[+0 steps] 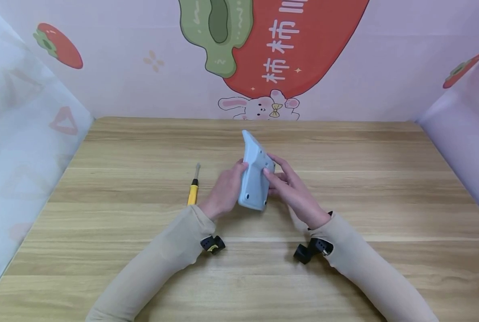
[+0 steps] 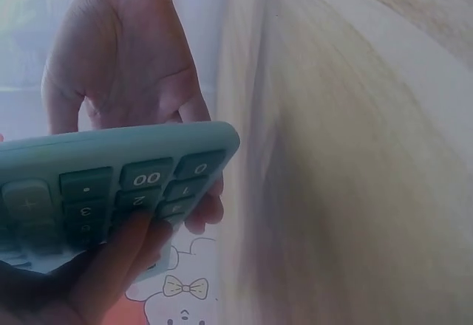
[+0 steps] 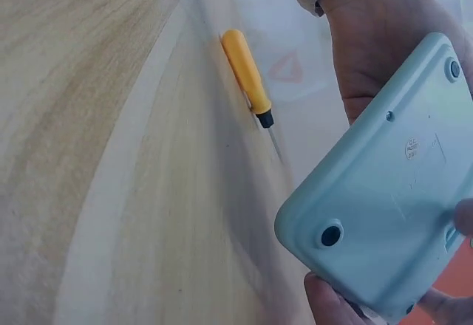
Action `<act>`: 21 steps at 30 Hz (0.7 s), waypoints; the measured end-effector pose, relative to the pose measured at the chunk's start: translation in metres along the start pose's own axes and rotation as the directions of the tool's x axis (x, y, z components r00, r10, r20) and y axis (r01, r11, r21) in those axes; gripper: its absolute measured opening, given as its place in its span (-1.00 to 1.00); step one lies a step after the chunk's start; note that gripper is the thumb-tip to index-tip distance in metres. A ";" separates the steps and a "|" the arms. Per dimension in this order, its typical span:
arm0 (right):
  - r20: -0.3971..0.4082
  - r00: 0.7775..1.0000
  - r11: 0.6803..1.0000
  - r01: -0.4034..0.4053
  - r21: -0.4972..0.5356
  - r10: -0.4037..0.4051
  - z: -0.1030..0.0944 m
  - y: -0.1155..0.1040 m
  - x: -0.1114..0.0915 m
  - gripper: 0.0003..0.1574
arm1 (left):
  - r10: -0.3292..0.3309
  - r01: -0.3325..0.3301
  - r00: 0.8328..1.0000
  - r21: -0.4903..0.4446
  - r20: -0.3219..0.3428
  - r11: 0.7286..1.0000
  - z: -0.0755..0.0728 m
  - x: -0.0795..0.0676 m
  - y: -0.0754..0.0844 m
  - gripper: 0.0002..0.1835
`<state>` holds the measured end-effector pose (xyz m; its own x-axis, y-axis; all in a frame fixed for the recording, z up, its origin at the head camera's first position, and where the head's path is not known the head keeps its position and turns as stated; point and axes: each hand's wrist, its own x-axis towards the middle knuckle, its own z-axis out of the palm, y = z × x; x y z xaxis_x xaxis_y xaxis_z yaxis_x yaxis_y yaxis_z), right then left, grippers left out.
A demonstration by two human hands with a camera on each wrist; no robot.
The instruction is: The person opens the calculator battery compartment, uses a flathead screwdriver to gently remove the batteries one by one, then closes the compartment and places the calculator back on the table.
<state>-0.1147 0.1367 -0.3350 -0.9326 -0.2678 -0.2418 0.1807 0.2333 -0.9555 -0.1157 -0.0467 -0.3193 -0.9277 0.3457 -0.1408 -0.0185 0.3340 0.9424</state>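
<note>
A screened tabletop booth, by the head view: lilac cartoon-fruit-printed backdrop (image 1: pixel 123 89) at twelve o'clock, bluish-white patterned sheet (image 1: pixel 14 156) at nine, pale lilac sheet (image 1: pixel 460 134) at three, brown wood-grain table (image 1: pixel 82 250) at six.

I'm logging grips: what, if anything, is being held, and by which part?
A blue calculator: in the head view, the left hand grips its left edge, the right hand its right edge, thumb on the back.

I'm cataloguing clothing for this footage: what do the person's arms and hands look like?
Plain, long beige sleeves cover both arms: left sleeve, right sleeve. A black wrist camera sits at each cuff, left and right. The left hand and right hand wear no gloves.
</note>
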 end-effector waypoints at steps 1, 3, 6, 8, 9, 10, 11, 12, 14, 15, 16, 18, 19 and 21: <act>-0.004 1.000 1.000 0.004 -0.006 -0.004 0.000 0.000 0.000 -0.28 | 0.000 0.000 1.000 0.002 -0.010 1.000 0.000 0.000 0.000 -0.38; -0.010 1.000 1.000 0.009 -0.023 -0.009 -0.001 0.001 0.000 -0.30 | 0.006 -0.005 1.000 0.010 -0.021 1.000 -0.001 0.000 0.000 -0.38; -0.023 1.000 0.999 0.005 -0.040 -0.006 -0.001 0.002 0.000 -0.35 | 0.033 -0.032 0.999 0.030 -0.021 0.999 -0.001 0.000 -0.001 -0.37; -0.037 0.999 0.999 -0.001 -0.049 0.000 -0.002 0.002 0.001 -0.37 | 0.053 -0.052 0.998 0.048 -0.021 0.997 -0.002 0.000 -0.001 -0.35; -0.044 0.999 0.998 -0.002 -0.057 -0.001 -0.002 0.003 0.001 -0.38 | 0.068 -0.066 0.997 0.059 -0.024 0.996 -0.002 0.001 -0.001 -0.34; -0.051 0.999 0.998 -0.008 -0.061 0.005 -0.002 0.003 0.001 -0.39 | 0.081 -0.079 0.996 0.068 -0.031 0.995 -0.003 0.001 -0.001 -0.35; -0.056 0.998 0.998 -0.010 -0.069 0.006 -0.002 0.003 0.001 -0.40 | 0.094 -0.091 0.995 0.074 -0.038 0.993 -0.003 0.001 -0.001 -0.35; -0.058 0.998 0.997 -0.008 -0.076 0.004 -0.003 0.003 0.001 -0.41 | 0.105 -0.101 0.994 0.079 -0.045 0.992 -0.004 0.001 -0.002 -0.36; -0.060 0.998 0.996 -0.004 -0.093 -0.002 -0.003 0.004 0.001 -0.42 | 0.122 -0.117 0.991 0.076 -0.056 0.990 -0.005 0.001 -0.003 -0.38; -0.060 0.998 0.995 0.000 -0.100 -0.006 -0.004 0.004 0.001 -0.42 | 0.125 -0.121 0.990 0.071 -0.059 0.990 -0.006 0.000 -0.003 -0.39; -0.062 0.998 0.994 -0.001 -0.106 -0.005 -0.004 0.004 0.001 -0.43 | 0.129 -0.126 0.990 0.060 -0.060 0.990 -0.006 0.000 -0.004 -0.39; -0.067 0.998 0.992 0.002 -0.122 -0.010 -0.005 0.005 0.001 -0.43 | 0.133 -0.130 0.989 0.043 -0.062 0.991 -0.007 0.000 -0.005 -0.40; -0.073 0.997 0.992 0.000 -0.129 -0.010 -0.005 0.006 0.001 -0.43 | 0.137 -0.135 0.988 0.034 -0.065 0.990 -0.007 0.000 -0.005 -0.40; -0.085 0.996 0.989 -0.005 -0.147 -0.007 -0.006 0.006 0.001 -0.42 | 0.143 -0.142 0.987 0.020 -0.080 0.990 -0.007 0.000 -0.005 -0.44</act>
<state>-0.1166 0.1432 -0.3402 -0.9572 -0.1886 -0.2195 0.1379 0.3696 -0.9189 -0.1180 -0.0546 -0.3223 -0.9476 0.3188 0.0201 0.1207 0.2992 0.9465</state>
